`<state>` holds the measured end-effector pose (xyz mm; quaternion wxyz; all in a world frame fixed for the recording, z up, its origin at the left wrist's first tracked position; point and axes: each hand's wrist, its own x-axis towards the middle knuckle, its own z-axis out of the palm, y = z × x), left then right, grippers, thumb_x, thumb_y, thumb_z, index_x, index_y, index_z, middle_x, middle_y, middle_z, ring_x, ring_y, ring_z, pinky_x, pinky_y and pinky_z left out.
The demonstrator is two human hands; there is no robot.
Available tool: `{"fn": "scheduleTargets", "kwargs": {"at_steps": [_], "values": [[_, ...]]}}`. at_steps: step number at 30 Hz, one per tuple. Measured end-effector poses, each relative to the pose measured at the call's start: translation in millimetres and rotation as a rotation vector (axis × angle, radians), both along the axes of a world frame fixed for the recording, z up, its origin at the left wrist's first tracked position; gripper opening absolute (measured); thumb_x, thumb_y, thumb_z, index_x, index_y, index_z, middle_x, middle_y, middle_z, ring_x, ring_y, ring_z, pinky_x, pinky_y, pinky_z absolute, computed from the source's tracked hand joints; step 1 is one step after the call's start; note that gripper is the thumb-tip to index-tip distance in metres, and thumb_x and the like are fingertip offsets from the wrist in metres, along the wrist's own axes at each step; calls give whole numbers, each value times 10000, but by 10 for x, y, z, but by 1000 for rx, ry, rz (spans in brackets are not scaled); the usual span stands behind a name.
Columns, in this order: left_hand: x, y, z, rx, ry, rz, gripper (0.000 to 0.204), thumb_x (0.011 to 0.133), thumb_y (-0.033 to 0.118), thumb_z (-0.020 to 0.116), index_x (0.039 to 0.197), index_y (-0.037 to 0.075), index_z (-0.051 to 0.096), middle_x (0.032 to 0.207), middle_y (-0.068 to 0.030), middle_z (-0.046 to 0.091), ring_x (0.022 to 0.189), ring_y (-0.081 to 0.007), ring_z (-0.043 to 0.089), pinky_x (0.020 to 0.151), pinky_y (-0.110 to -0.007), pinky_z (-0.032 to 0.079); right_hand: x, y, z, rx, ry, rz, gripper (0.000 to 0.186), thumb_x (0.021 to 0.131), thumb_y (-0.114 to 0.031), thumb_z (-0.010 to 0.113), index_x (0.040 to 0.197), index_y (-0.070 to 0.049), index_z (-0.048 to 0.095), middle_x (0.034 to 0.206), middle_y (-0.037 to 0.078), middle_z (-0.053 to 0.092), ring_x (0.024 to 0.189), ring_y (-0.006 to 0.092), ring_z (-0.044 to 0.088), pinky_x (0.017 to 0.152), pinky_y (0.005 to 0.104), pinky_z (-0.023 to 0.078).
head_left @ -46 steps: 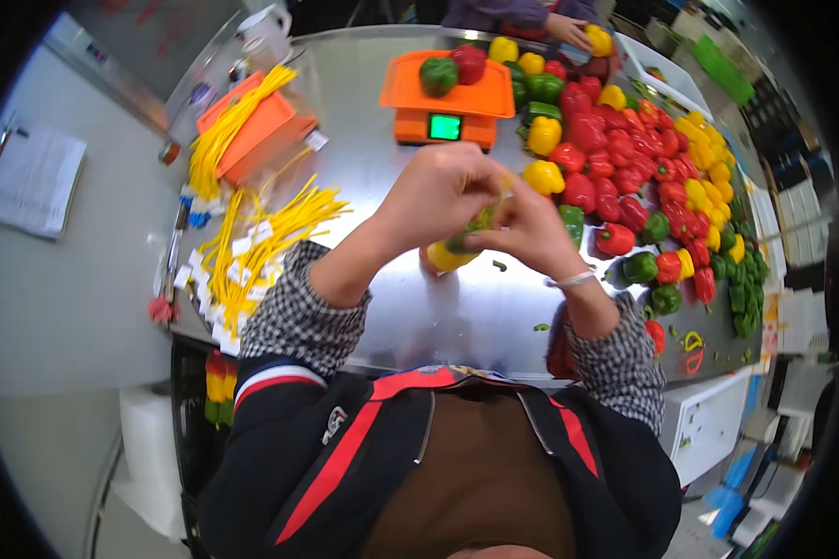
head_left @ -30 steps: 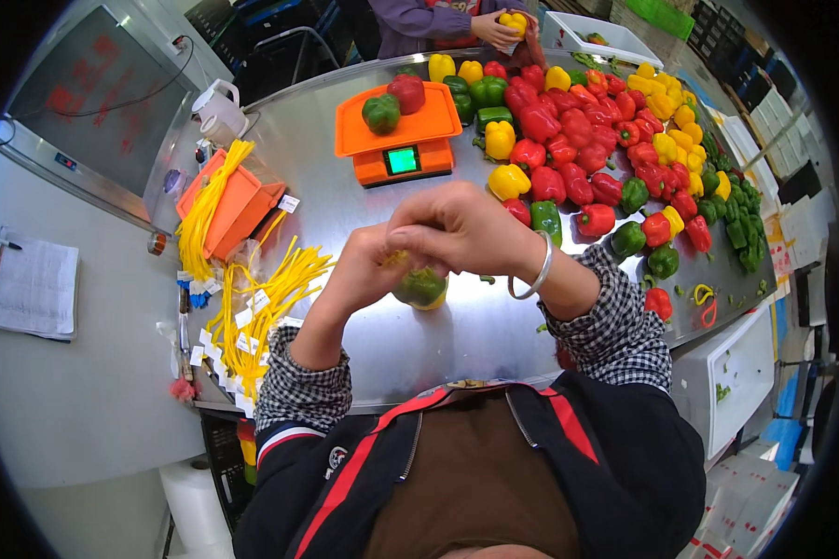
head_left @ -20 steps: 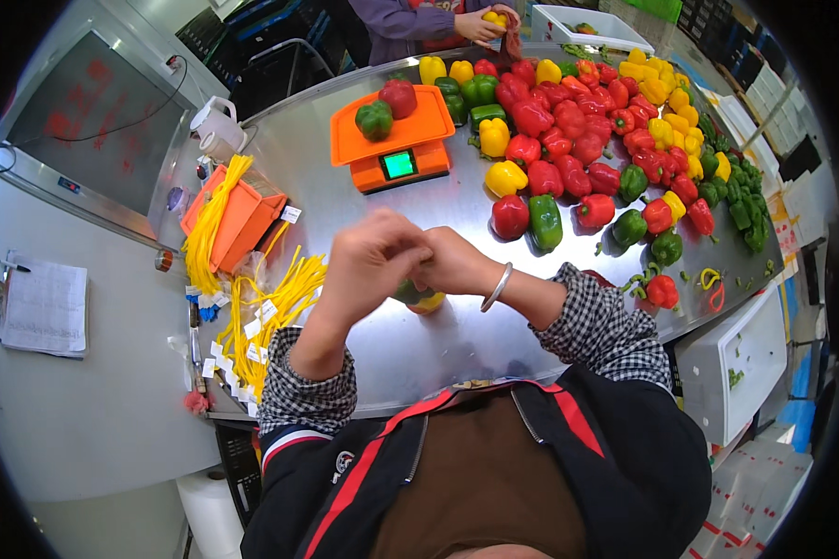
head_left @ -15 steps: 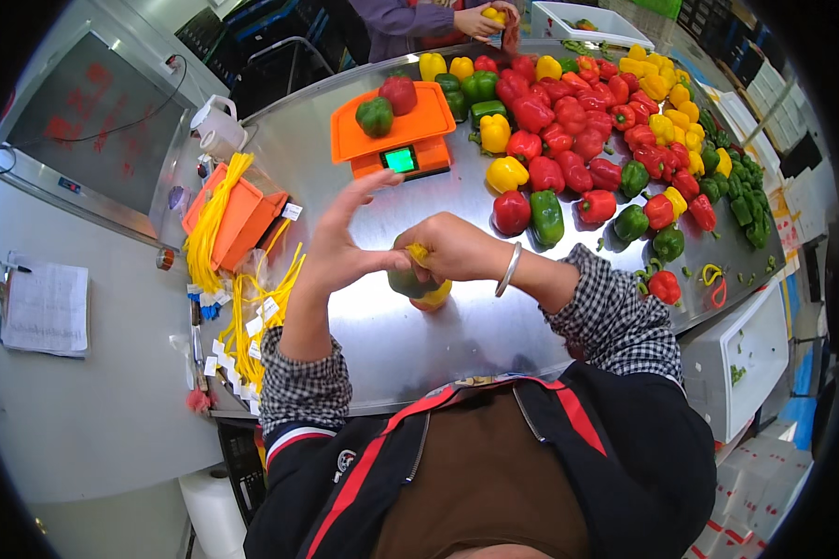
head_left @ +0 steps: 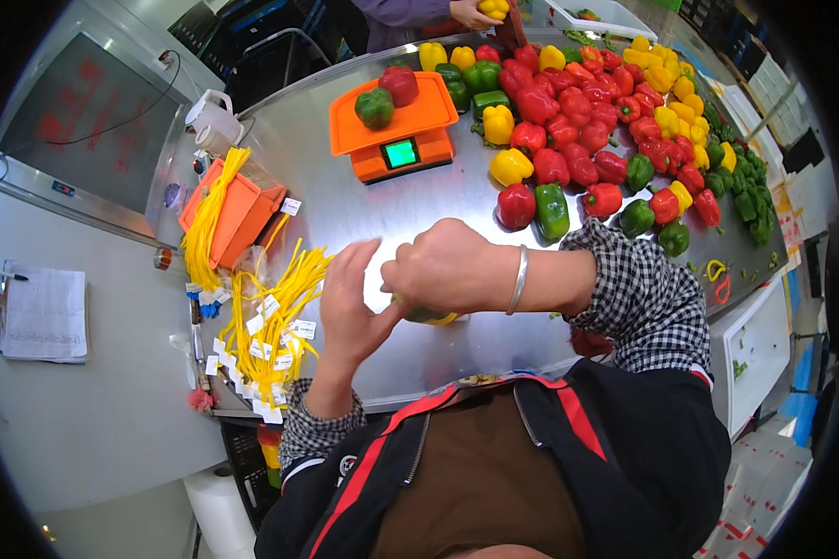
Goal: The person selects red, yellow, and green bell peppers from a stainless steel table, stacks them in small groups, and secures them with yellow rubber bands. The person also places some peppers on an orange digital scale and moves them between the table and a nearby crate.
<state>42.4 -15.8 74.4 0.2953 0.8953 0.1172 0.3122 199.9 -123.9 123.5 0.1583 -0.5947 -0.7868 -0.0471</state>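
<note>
My right hand [head_left: 449, 267], with a silver bangle at the wrist, is closed in a fist over the middle of the steel table's near side. Below it shows part of a bundle of peppers [head_left: 427, 315], green and yellow; the fist hides its gathered yellow top. My left hand [head_left: 347, 303] is open, fingers raised and apart, its thumb tip reaching the bundle beside the fist. Yellow net sleeves [head_left: 275, 321] with white tags lie left of my left hand. Ahead, an orange scale [head_left: 393, 149] with a lit green display carries a green pepper [head_left: 375, 109] and a red pepper [head_left: 399, 86].
Many loose bell peppers [head_left: 578, 140] cover the table's far right. An orange bin [head_left: 242, 224] and a white jug [head_left: 214, 116] stand at left. Across the table, a person's hand [head_left: 471, 13] holds a yellow pepper. White tubs [head_left: 750, 359] flank the table; a clipboard [head_left: 45, 312] is far left.
My right fist has turned and now covers the yellow end seen in it before. My left hand has come lower and nearer me, uncovering more of the net sleeves.
</note>
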Motion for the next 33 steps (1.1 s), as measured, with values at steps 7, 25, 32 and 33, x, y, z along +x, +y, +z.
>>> {"fn": "scheduleTargets", "kwargs": {"at_steps": [7, 25, 32, 33], "values": [[-57, -115, -81, 6, 74, -78, 286, 826, 101, 739, 1057, -4, 608, 981, -99, 647, 892, -191, 625, 712, -306, 520, 52, -59, -99, 13, 158, -124, 232, 738, -270, 687, 753, -47, 624, 667, 112, 655, 577, 280, 662, 490, 364, 511], [-346, -18, 349, -1549, 517, 322, 142, 910, 110, 593, 918, -20, 650, 883, -122, 689, 783, -219, 697, 730, -382, 593, -573, -272, -695, 349, 705, 15, 89, 800, -127, 579, 820, -41, 577, 707, 120, 637, 647, 271, 665, 538, 364, 520], [-72, -125, 467, -1236, 538, 299, 167, 932, 130, 591, 817, 12, 610, 670, -69, 633, 555, -162, 624, 566, -297, 549, -164, -355, -734, 317, 920, 38, 209, 774, -163, 680, 930, -61, 587, 815, 85, 597, 759, 277, 637, 635, 369, 507], [-71, -124, 513, -1171, 554, 266, 172, 936, 133, 590, 820, 8, 612, 645, -66, 624, 533, -153, 612, 541, -283, 534, -92, -344, -717, 295, 1014, 39, 251, 771, -176, 702, 975, -67, 605, 845, 86, 595, 788, 284, 633, 653, 374, 508]]}}
